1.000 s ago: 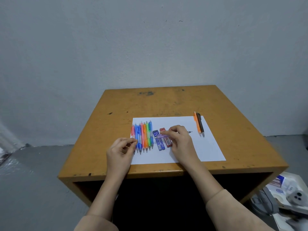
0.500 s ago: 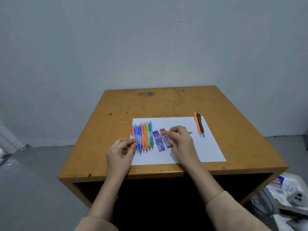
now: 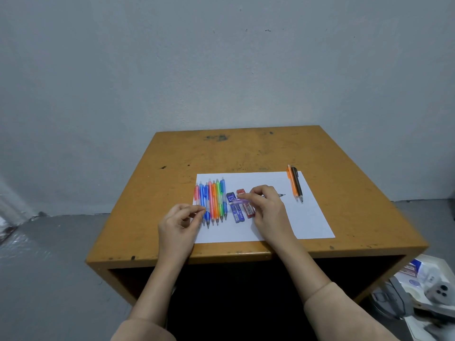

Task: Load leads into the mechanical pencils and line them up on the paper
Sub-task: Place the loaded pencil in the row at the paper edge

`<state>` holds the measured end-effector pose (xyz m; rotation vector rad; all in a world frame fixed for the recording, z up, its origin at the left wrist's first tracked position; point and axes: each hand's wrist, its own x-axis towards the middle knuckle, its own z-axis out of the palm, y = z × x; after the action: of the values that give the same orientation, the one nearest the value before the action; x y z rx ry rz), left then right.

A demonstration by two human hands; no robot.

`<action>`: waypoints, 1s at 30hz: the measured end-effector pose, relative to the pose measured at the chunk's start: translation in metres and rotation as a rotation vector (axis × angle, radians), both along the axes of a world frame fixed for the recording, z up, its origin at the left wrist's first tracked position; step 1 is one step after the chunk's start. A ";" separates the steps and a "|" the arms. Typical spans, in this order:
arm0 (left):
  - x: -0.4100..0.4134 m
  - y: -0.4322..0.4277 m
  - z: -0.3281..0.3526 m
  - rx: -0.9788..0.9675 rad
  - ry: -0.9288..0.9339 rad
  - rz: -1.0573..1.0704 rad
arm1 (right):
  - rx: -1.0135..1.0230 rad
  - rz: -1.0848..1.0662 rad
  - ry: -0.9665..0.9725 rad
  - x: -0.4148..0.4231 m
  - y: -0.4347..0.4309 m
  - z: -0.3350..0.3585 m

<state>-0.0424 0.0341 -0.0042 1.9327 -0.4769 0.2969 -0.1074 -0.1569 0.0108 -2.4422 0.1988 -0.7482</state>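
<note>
A white paper point(image 3: 307, 217) lies on the wooden table point(image 3: 246, 151). Several coloured mechanical pencils point(image 3: 213, 203) lie side by side at its left. Beside them lie a blue lead case point(image 3: 235, 212) and a red lead case point(image 3: 248, 210). My right hand point(image 3: 268, 207) holds a purple mechanical pencil point(image 3: 240, 201) level above the cases, its tip poking out to the right. My left hand point(image 3: 178, 223) has thumb and fingertips pinched together beside the pencil row; what they pinch is too small to see. An orange pencil point(image 3: 293, 184) and a black pencil point(image 3: 298, 184) lie at the paper's right edge.
A grey wall stands behind the table, grey floor to the left. A white tray with small items point(image 3: 428, 284) sits on the floor at the lower right. The table's front edge runs just below my wrists.
</note>
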 end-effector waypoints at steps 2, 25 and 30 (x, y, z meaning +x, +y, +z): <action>-0.001 0.000 0.001 -0.006 0.007 -0.005 | -0.003 -0.008 -0.005 0.001 0.000 0.000; -0.003 -0.001 0.004 0.003 -0.008 -0.010 | -0.018 -0.004 -0.016 0.000 0.001 -0.001; -0.004 0.000 0.005 0.006 -0.004 -0.022 | -0.032 0.011 0.004 0.001 0.002 0.000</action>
<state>-0.0460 0.0341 0.0006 1.9314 -0.5020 0.2849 -0.1069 -0.1548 0.0110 -2.4735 0.1754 -0.7477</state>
